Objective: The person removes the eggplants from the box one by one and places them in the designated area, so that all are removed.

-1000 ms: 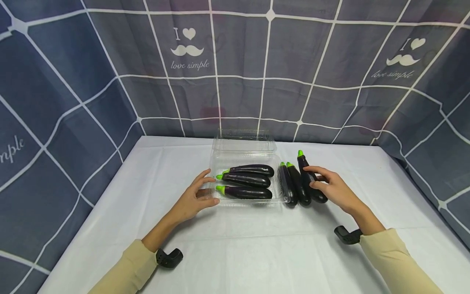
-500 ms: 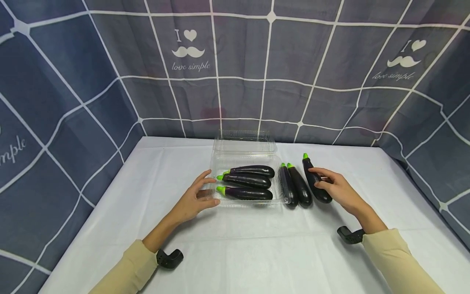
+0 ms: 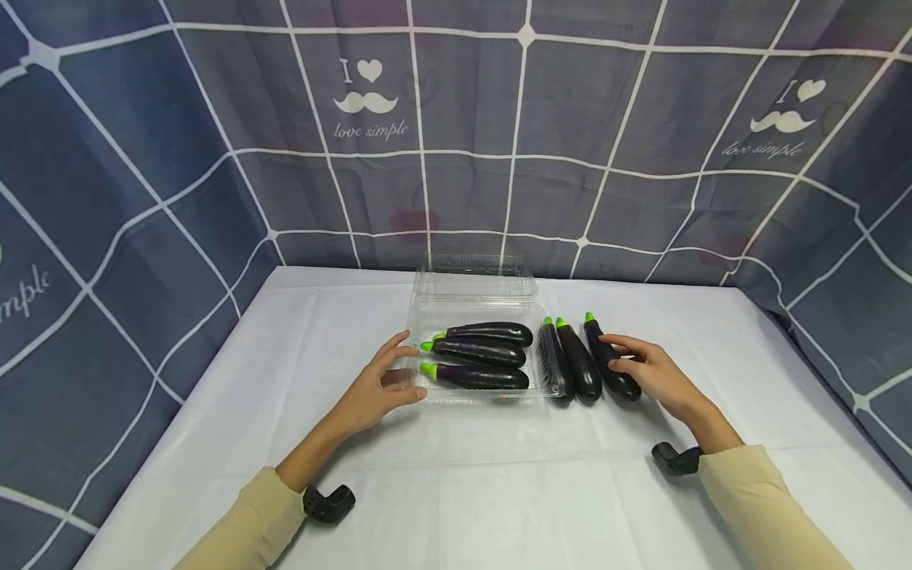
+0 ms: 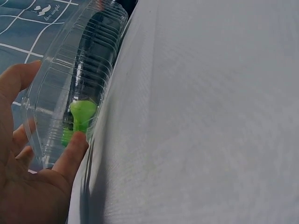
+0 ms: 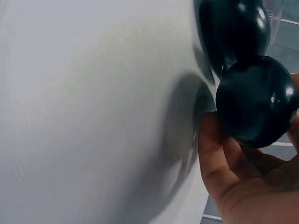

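**Three eggplants boxed, three still outside**

Three eggplants [image 3: 479, 354] lie side by side in the clear plastic box [image 3: 476, 301], whose lid stands open at the far side. Three more lie on the white surface [image 3: 499, 475] just right of the box. The right hand [image 3: 651, 372] curls its fingers around the rightmost eggplant [image 3: 609, 368]. The left hand [image 3: 378, 385] rests, fingers spread, against the box's left end. By my judgement, about half is packed. The backdrop cloth [image 3: 142, 158] reads "I love simple" with a mustache.
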Tool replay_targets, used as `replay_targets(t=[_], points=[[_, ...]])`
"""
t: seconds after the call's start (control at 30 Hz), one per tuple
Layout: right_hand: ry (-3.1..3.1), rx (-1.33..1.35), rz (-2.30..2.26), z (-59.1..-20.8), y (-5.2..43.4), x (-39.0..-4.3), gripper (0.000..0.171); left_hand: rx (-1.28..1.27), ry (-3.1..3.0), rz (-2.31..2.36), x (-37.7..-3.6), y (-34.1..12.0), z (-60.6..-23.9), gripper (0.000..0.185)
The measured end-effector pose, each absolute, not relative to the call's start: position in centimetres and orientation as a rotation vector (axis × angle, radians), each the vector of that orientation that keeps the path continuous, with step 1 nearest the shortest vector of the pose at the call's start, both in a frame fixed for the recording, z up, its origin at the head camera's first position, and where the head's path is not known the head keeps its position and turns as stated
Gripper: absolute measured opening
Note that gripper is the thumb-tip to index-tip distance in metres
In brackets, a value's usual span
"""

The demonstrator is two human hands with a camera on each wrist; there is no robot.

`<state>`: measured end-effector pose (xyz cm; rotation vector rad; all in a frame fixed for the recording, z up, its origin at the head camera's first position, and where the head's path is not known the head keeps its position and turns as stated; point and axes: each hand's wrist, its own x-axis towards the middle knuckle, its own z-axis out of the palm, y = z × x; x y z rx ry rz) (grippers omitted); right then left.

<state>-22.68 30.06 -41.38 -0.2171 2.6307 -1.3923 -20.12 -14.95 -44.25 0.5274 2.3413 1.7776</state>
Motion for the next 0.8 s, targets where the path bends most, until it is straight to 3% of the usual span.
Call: replay_targets(t=[0.8], points=[[2.660,-0.234,-1.307,-42.22,29.89,-23.03,0.049,0.524,2.338,1.781,-20.13,-14.95,-44.23,0.058]])
